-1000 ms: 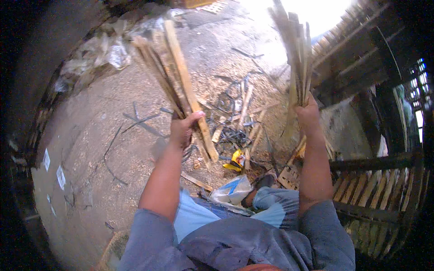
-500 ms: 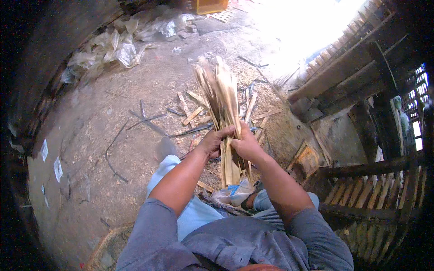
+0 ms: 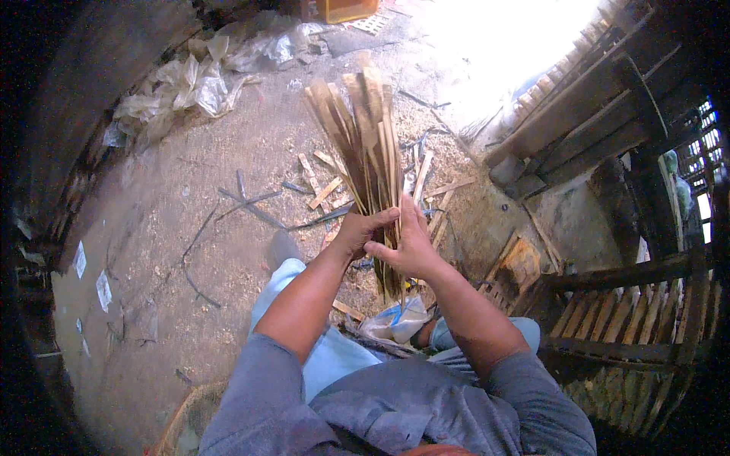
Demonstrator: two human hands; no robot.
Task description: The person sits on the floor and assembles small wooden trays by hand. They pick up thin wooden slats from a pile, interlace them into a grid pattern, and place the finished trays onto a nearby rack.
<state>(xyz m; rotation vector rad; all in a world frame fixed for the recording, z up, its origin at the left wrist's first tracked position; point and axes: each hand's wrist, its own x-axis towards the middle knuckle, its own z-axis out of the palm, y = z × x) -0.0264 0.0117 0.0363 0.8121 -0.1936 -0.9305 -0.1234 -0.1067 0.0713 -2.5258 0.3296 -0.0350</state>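
Note:
A loose bundle of thin, flat tan-brown strips stands in front of me between my hands. Its upper ends fan out, blurred by motion; its lower ends come down beside a white-and-blue plastic bag. My left hand is closed round the bundle's left side, thumb across the front, the other fingers mostly hidden behind. Against the right side lies my right hand, fingers stretched upward and flat, its thumb reaching across the front of the strips.
Short wood pieces and dark straps litter the floor around the bundle. Crumpled plastic sheeting lies at the far left, near an orange crate. Slatted wooden racks line the right side.
The bundle has spread wider at the top, its upper ends shifting up and left. My right hand has gone from gripping the strips to lying with straightened fingers along their side.

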